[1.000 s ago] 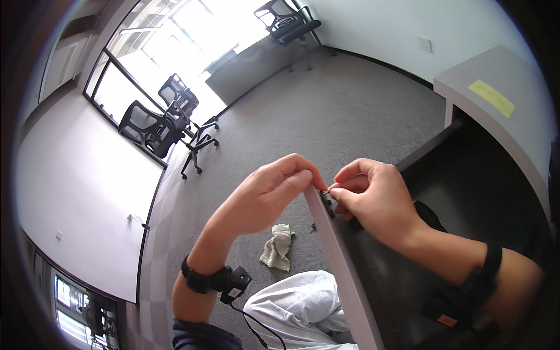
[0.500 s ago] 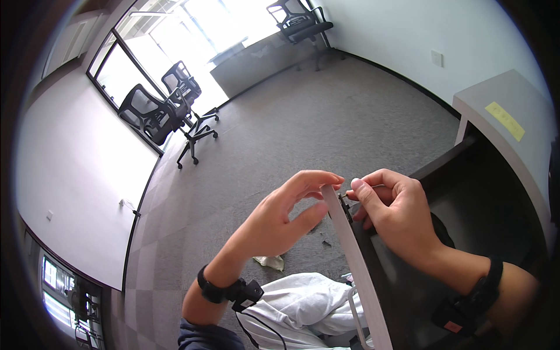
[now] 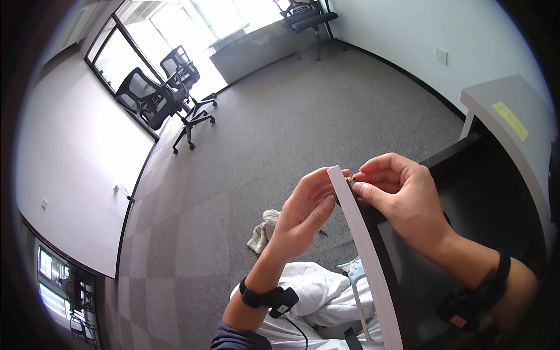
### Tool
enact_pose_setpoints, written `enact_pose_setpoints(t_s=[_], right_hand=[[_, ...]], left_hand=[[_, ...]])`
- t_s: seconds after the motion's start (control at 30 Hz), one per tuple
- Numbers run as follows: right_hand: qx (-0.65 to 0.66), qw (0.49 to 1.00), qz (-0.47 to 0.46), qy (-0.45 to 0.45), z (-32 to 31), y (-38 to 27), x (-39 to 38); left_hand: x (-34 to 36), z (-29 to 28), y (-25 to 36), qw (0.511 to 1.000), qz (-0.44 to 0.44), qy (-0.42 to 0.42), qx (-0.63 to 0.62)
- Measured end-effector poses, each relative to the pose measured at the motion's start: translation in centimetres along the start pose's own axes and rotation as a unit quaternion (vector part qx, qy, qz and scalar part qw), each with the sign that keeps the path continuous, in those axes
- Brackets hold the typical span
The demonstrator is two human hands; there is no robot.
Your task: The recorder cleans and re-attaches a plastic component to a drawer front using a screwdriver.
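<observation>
On my feed the drawer (image 3: pixel 448 157) is already open, the right hand (image 3: pixel 408 195) pinches a small brass-coloured piece (image 3: pixel 351 180) inside the drawer front (image 3: pixel 370 256), seemingly unfinished, and the left hand (image 3: pixel 306 213) curls outside it, its grip unclear.

Office — black mesh swivel chairs (image 3: pixel 154 105), grey carpet tiles (image 3: pixel 192 216)
</observation>
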State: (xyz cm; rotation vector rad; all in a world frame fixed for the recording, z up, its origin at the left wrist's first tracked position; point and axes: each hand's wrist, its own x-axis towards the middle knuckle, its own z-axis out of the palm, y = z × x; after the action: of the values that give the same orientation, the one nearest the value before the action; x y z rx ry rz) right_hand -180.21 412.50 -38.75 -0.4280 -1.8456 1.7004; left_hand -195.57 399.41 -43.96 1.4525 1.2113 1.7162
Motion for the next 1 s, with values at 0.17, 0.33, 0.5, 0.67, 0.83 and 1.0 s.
enact_pose_setpoints(t_s=[0.17,0.33,0.5,0.67,0.83,1.0], right_hand=[[0.015,0.999,0.035,-0.023,0.0,-0.4,0.1],[0.018,0.999,0.032,-0.032,0.1,-0.4,0.1],[0.047,0.998,0.035,-0.036,0.0,0.0,0.1],[0.038,0.999,0.007,-0.027,0.1,0.3,-0.2],[0.043,0.999,-0.021,-0.011,0.3,0.6,-0.3],[0.060,0.998,0.018,-0.002,0.5,0.8,0.0]], left_hand=[[0.0,0.2,0.2,1.000,0.010,0.018,-0.004],[0.4,0.1,1.1,0.998,0.049,0.007,0.043],[0.7,-0.2,1.1,0.997,0.037,-0.004,0.073],[0.4,-0.4,0.9,0.996,0.039,0.004,0.076],[0.1,0.0,0.9,0.996,0.034,0.042,0.076],[0.0,0.2,1.0,0.994,0.020,0.059,0.088]])
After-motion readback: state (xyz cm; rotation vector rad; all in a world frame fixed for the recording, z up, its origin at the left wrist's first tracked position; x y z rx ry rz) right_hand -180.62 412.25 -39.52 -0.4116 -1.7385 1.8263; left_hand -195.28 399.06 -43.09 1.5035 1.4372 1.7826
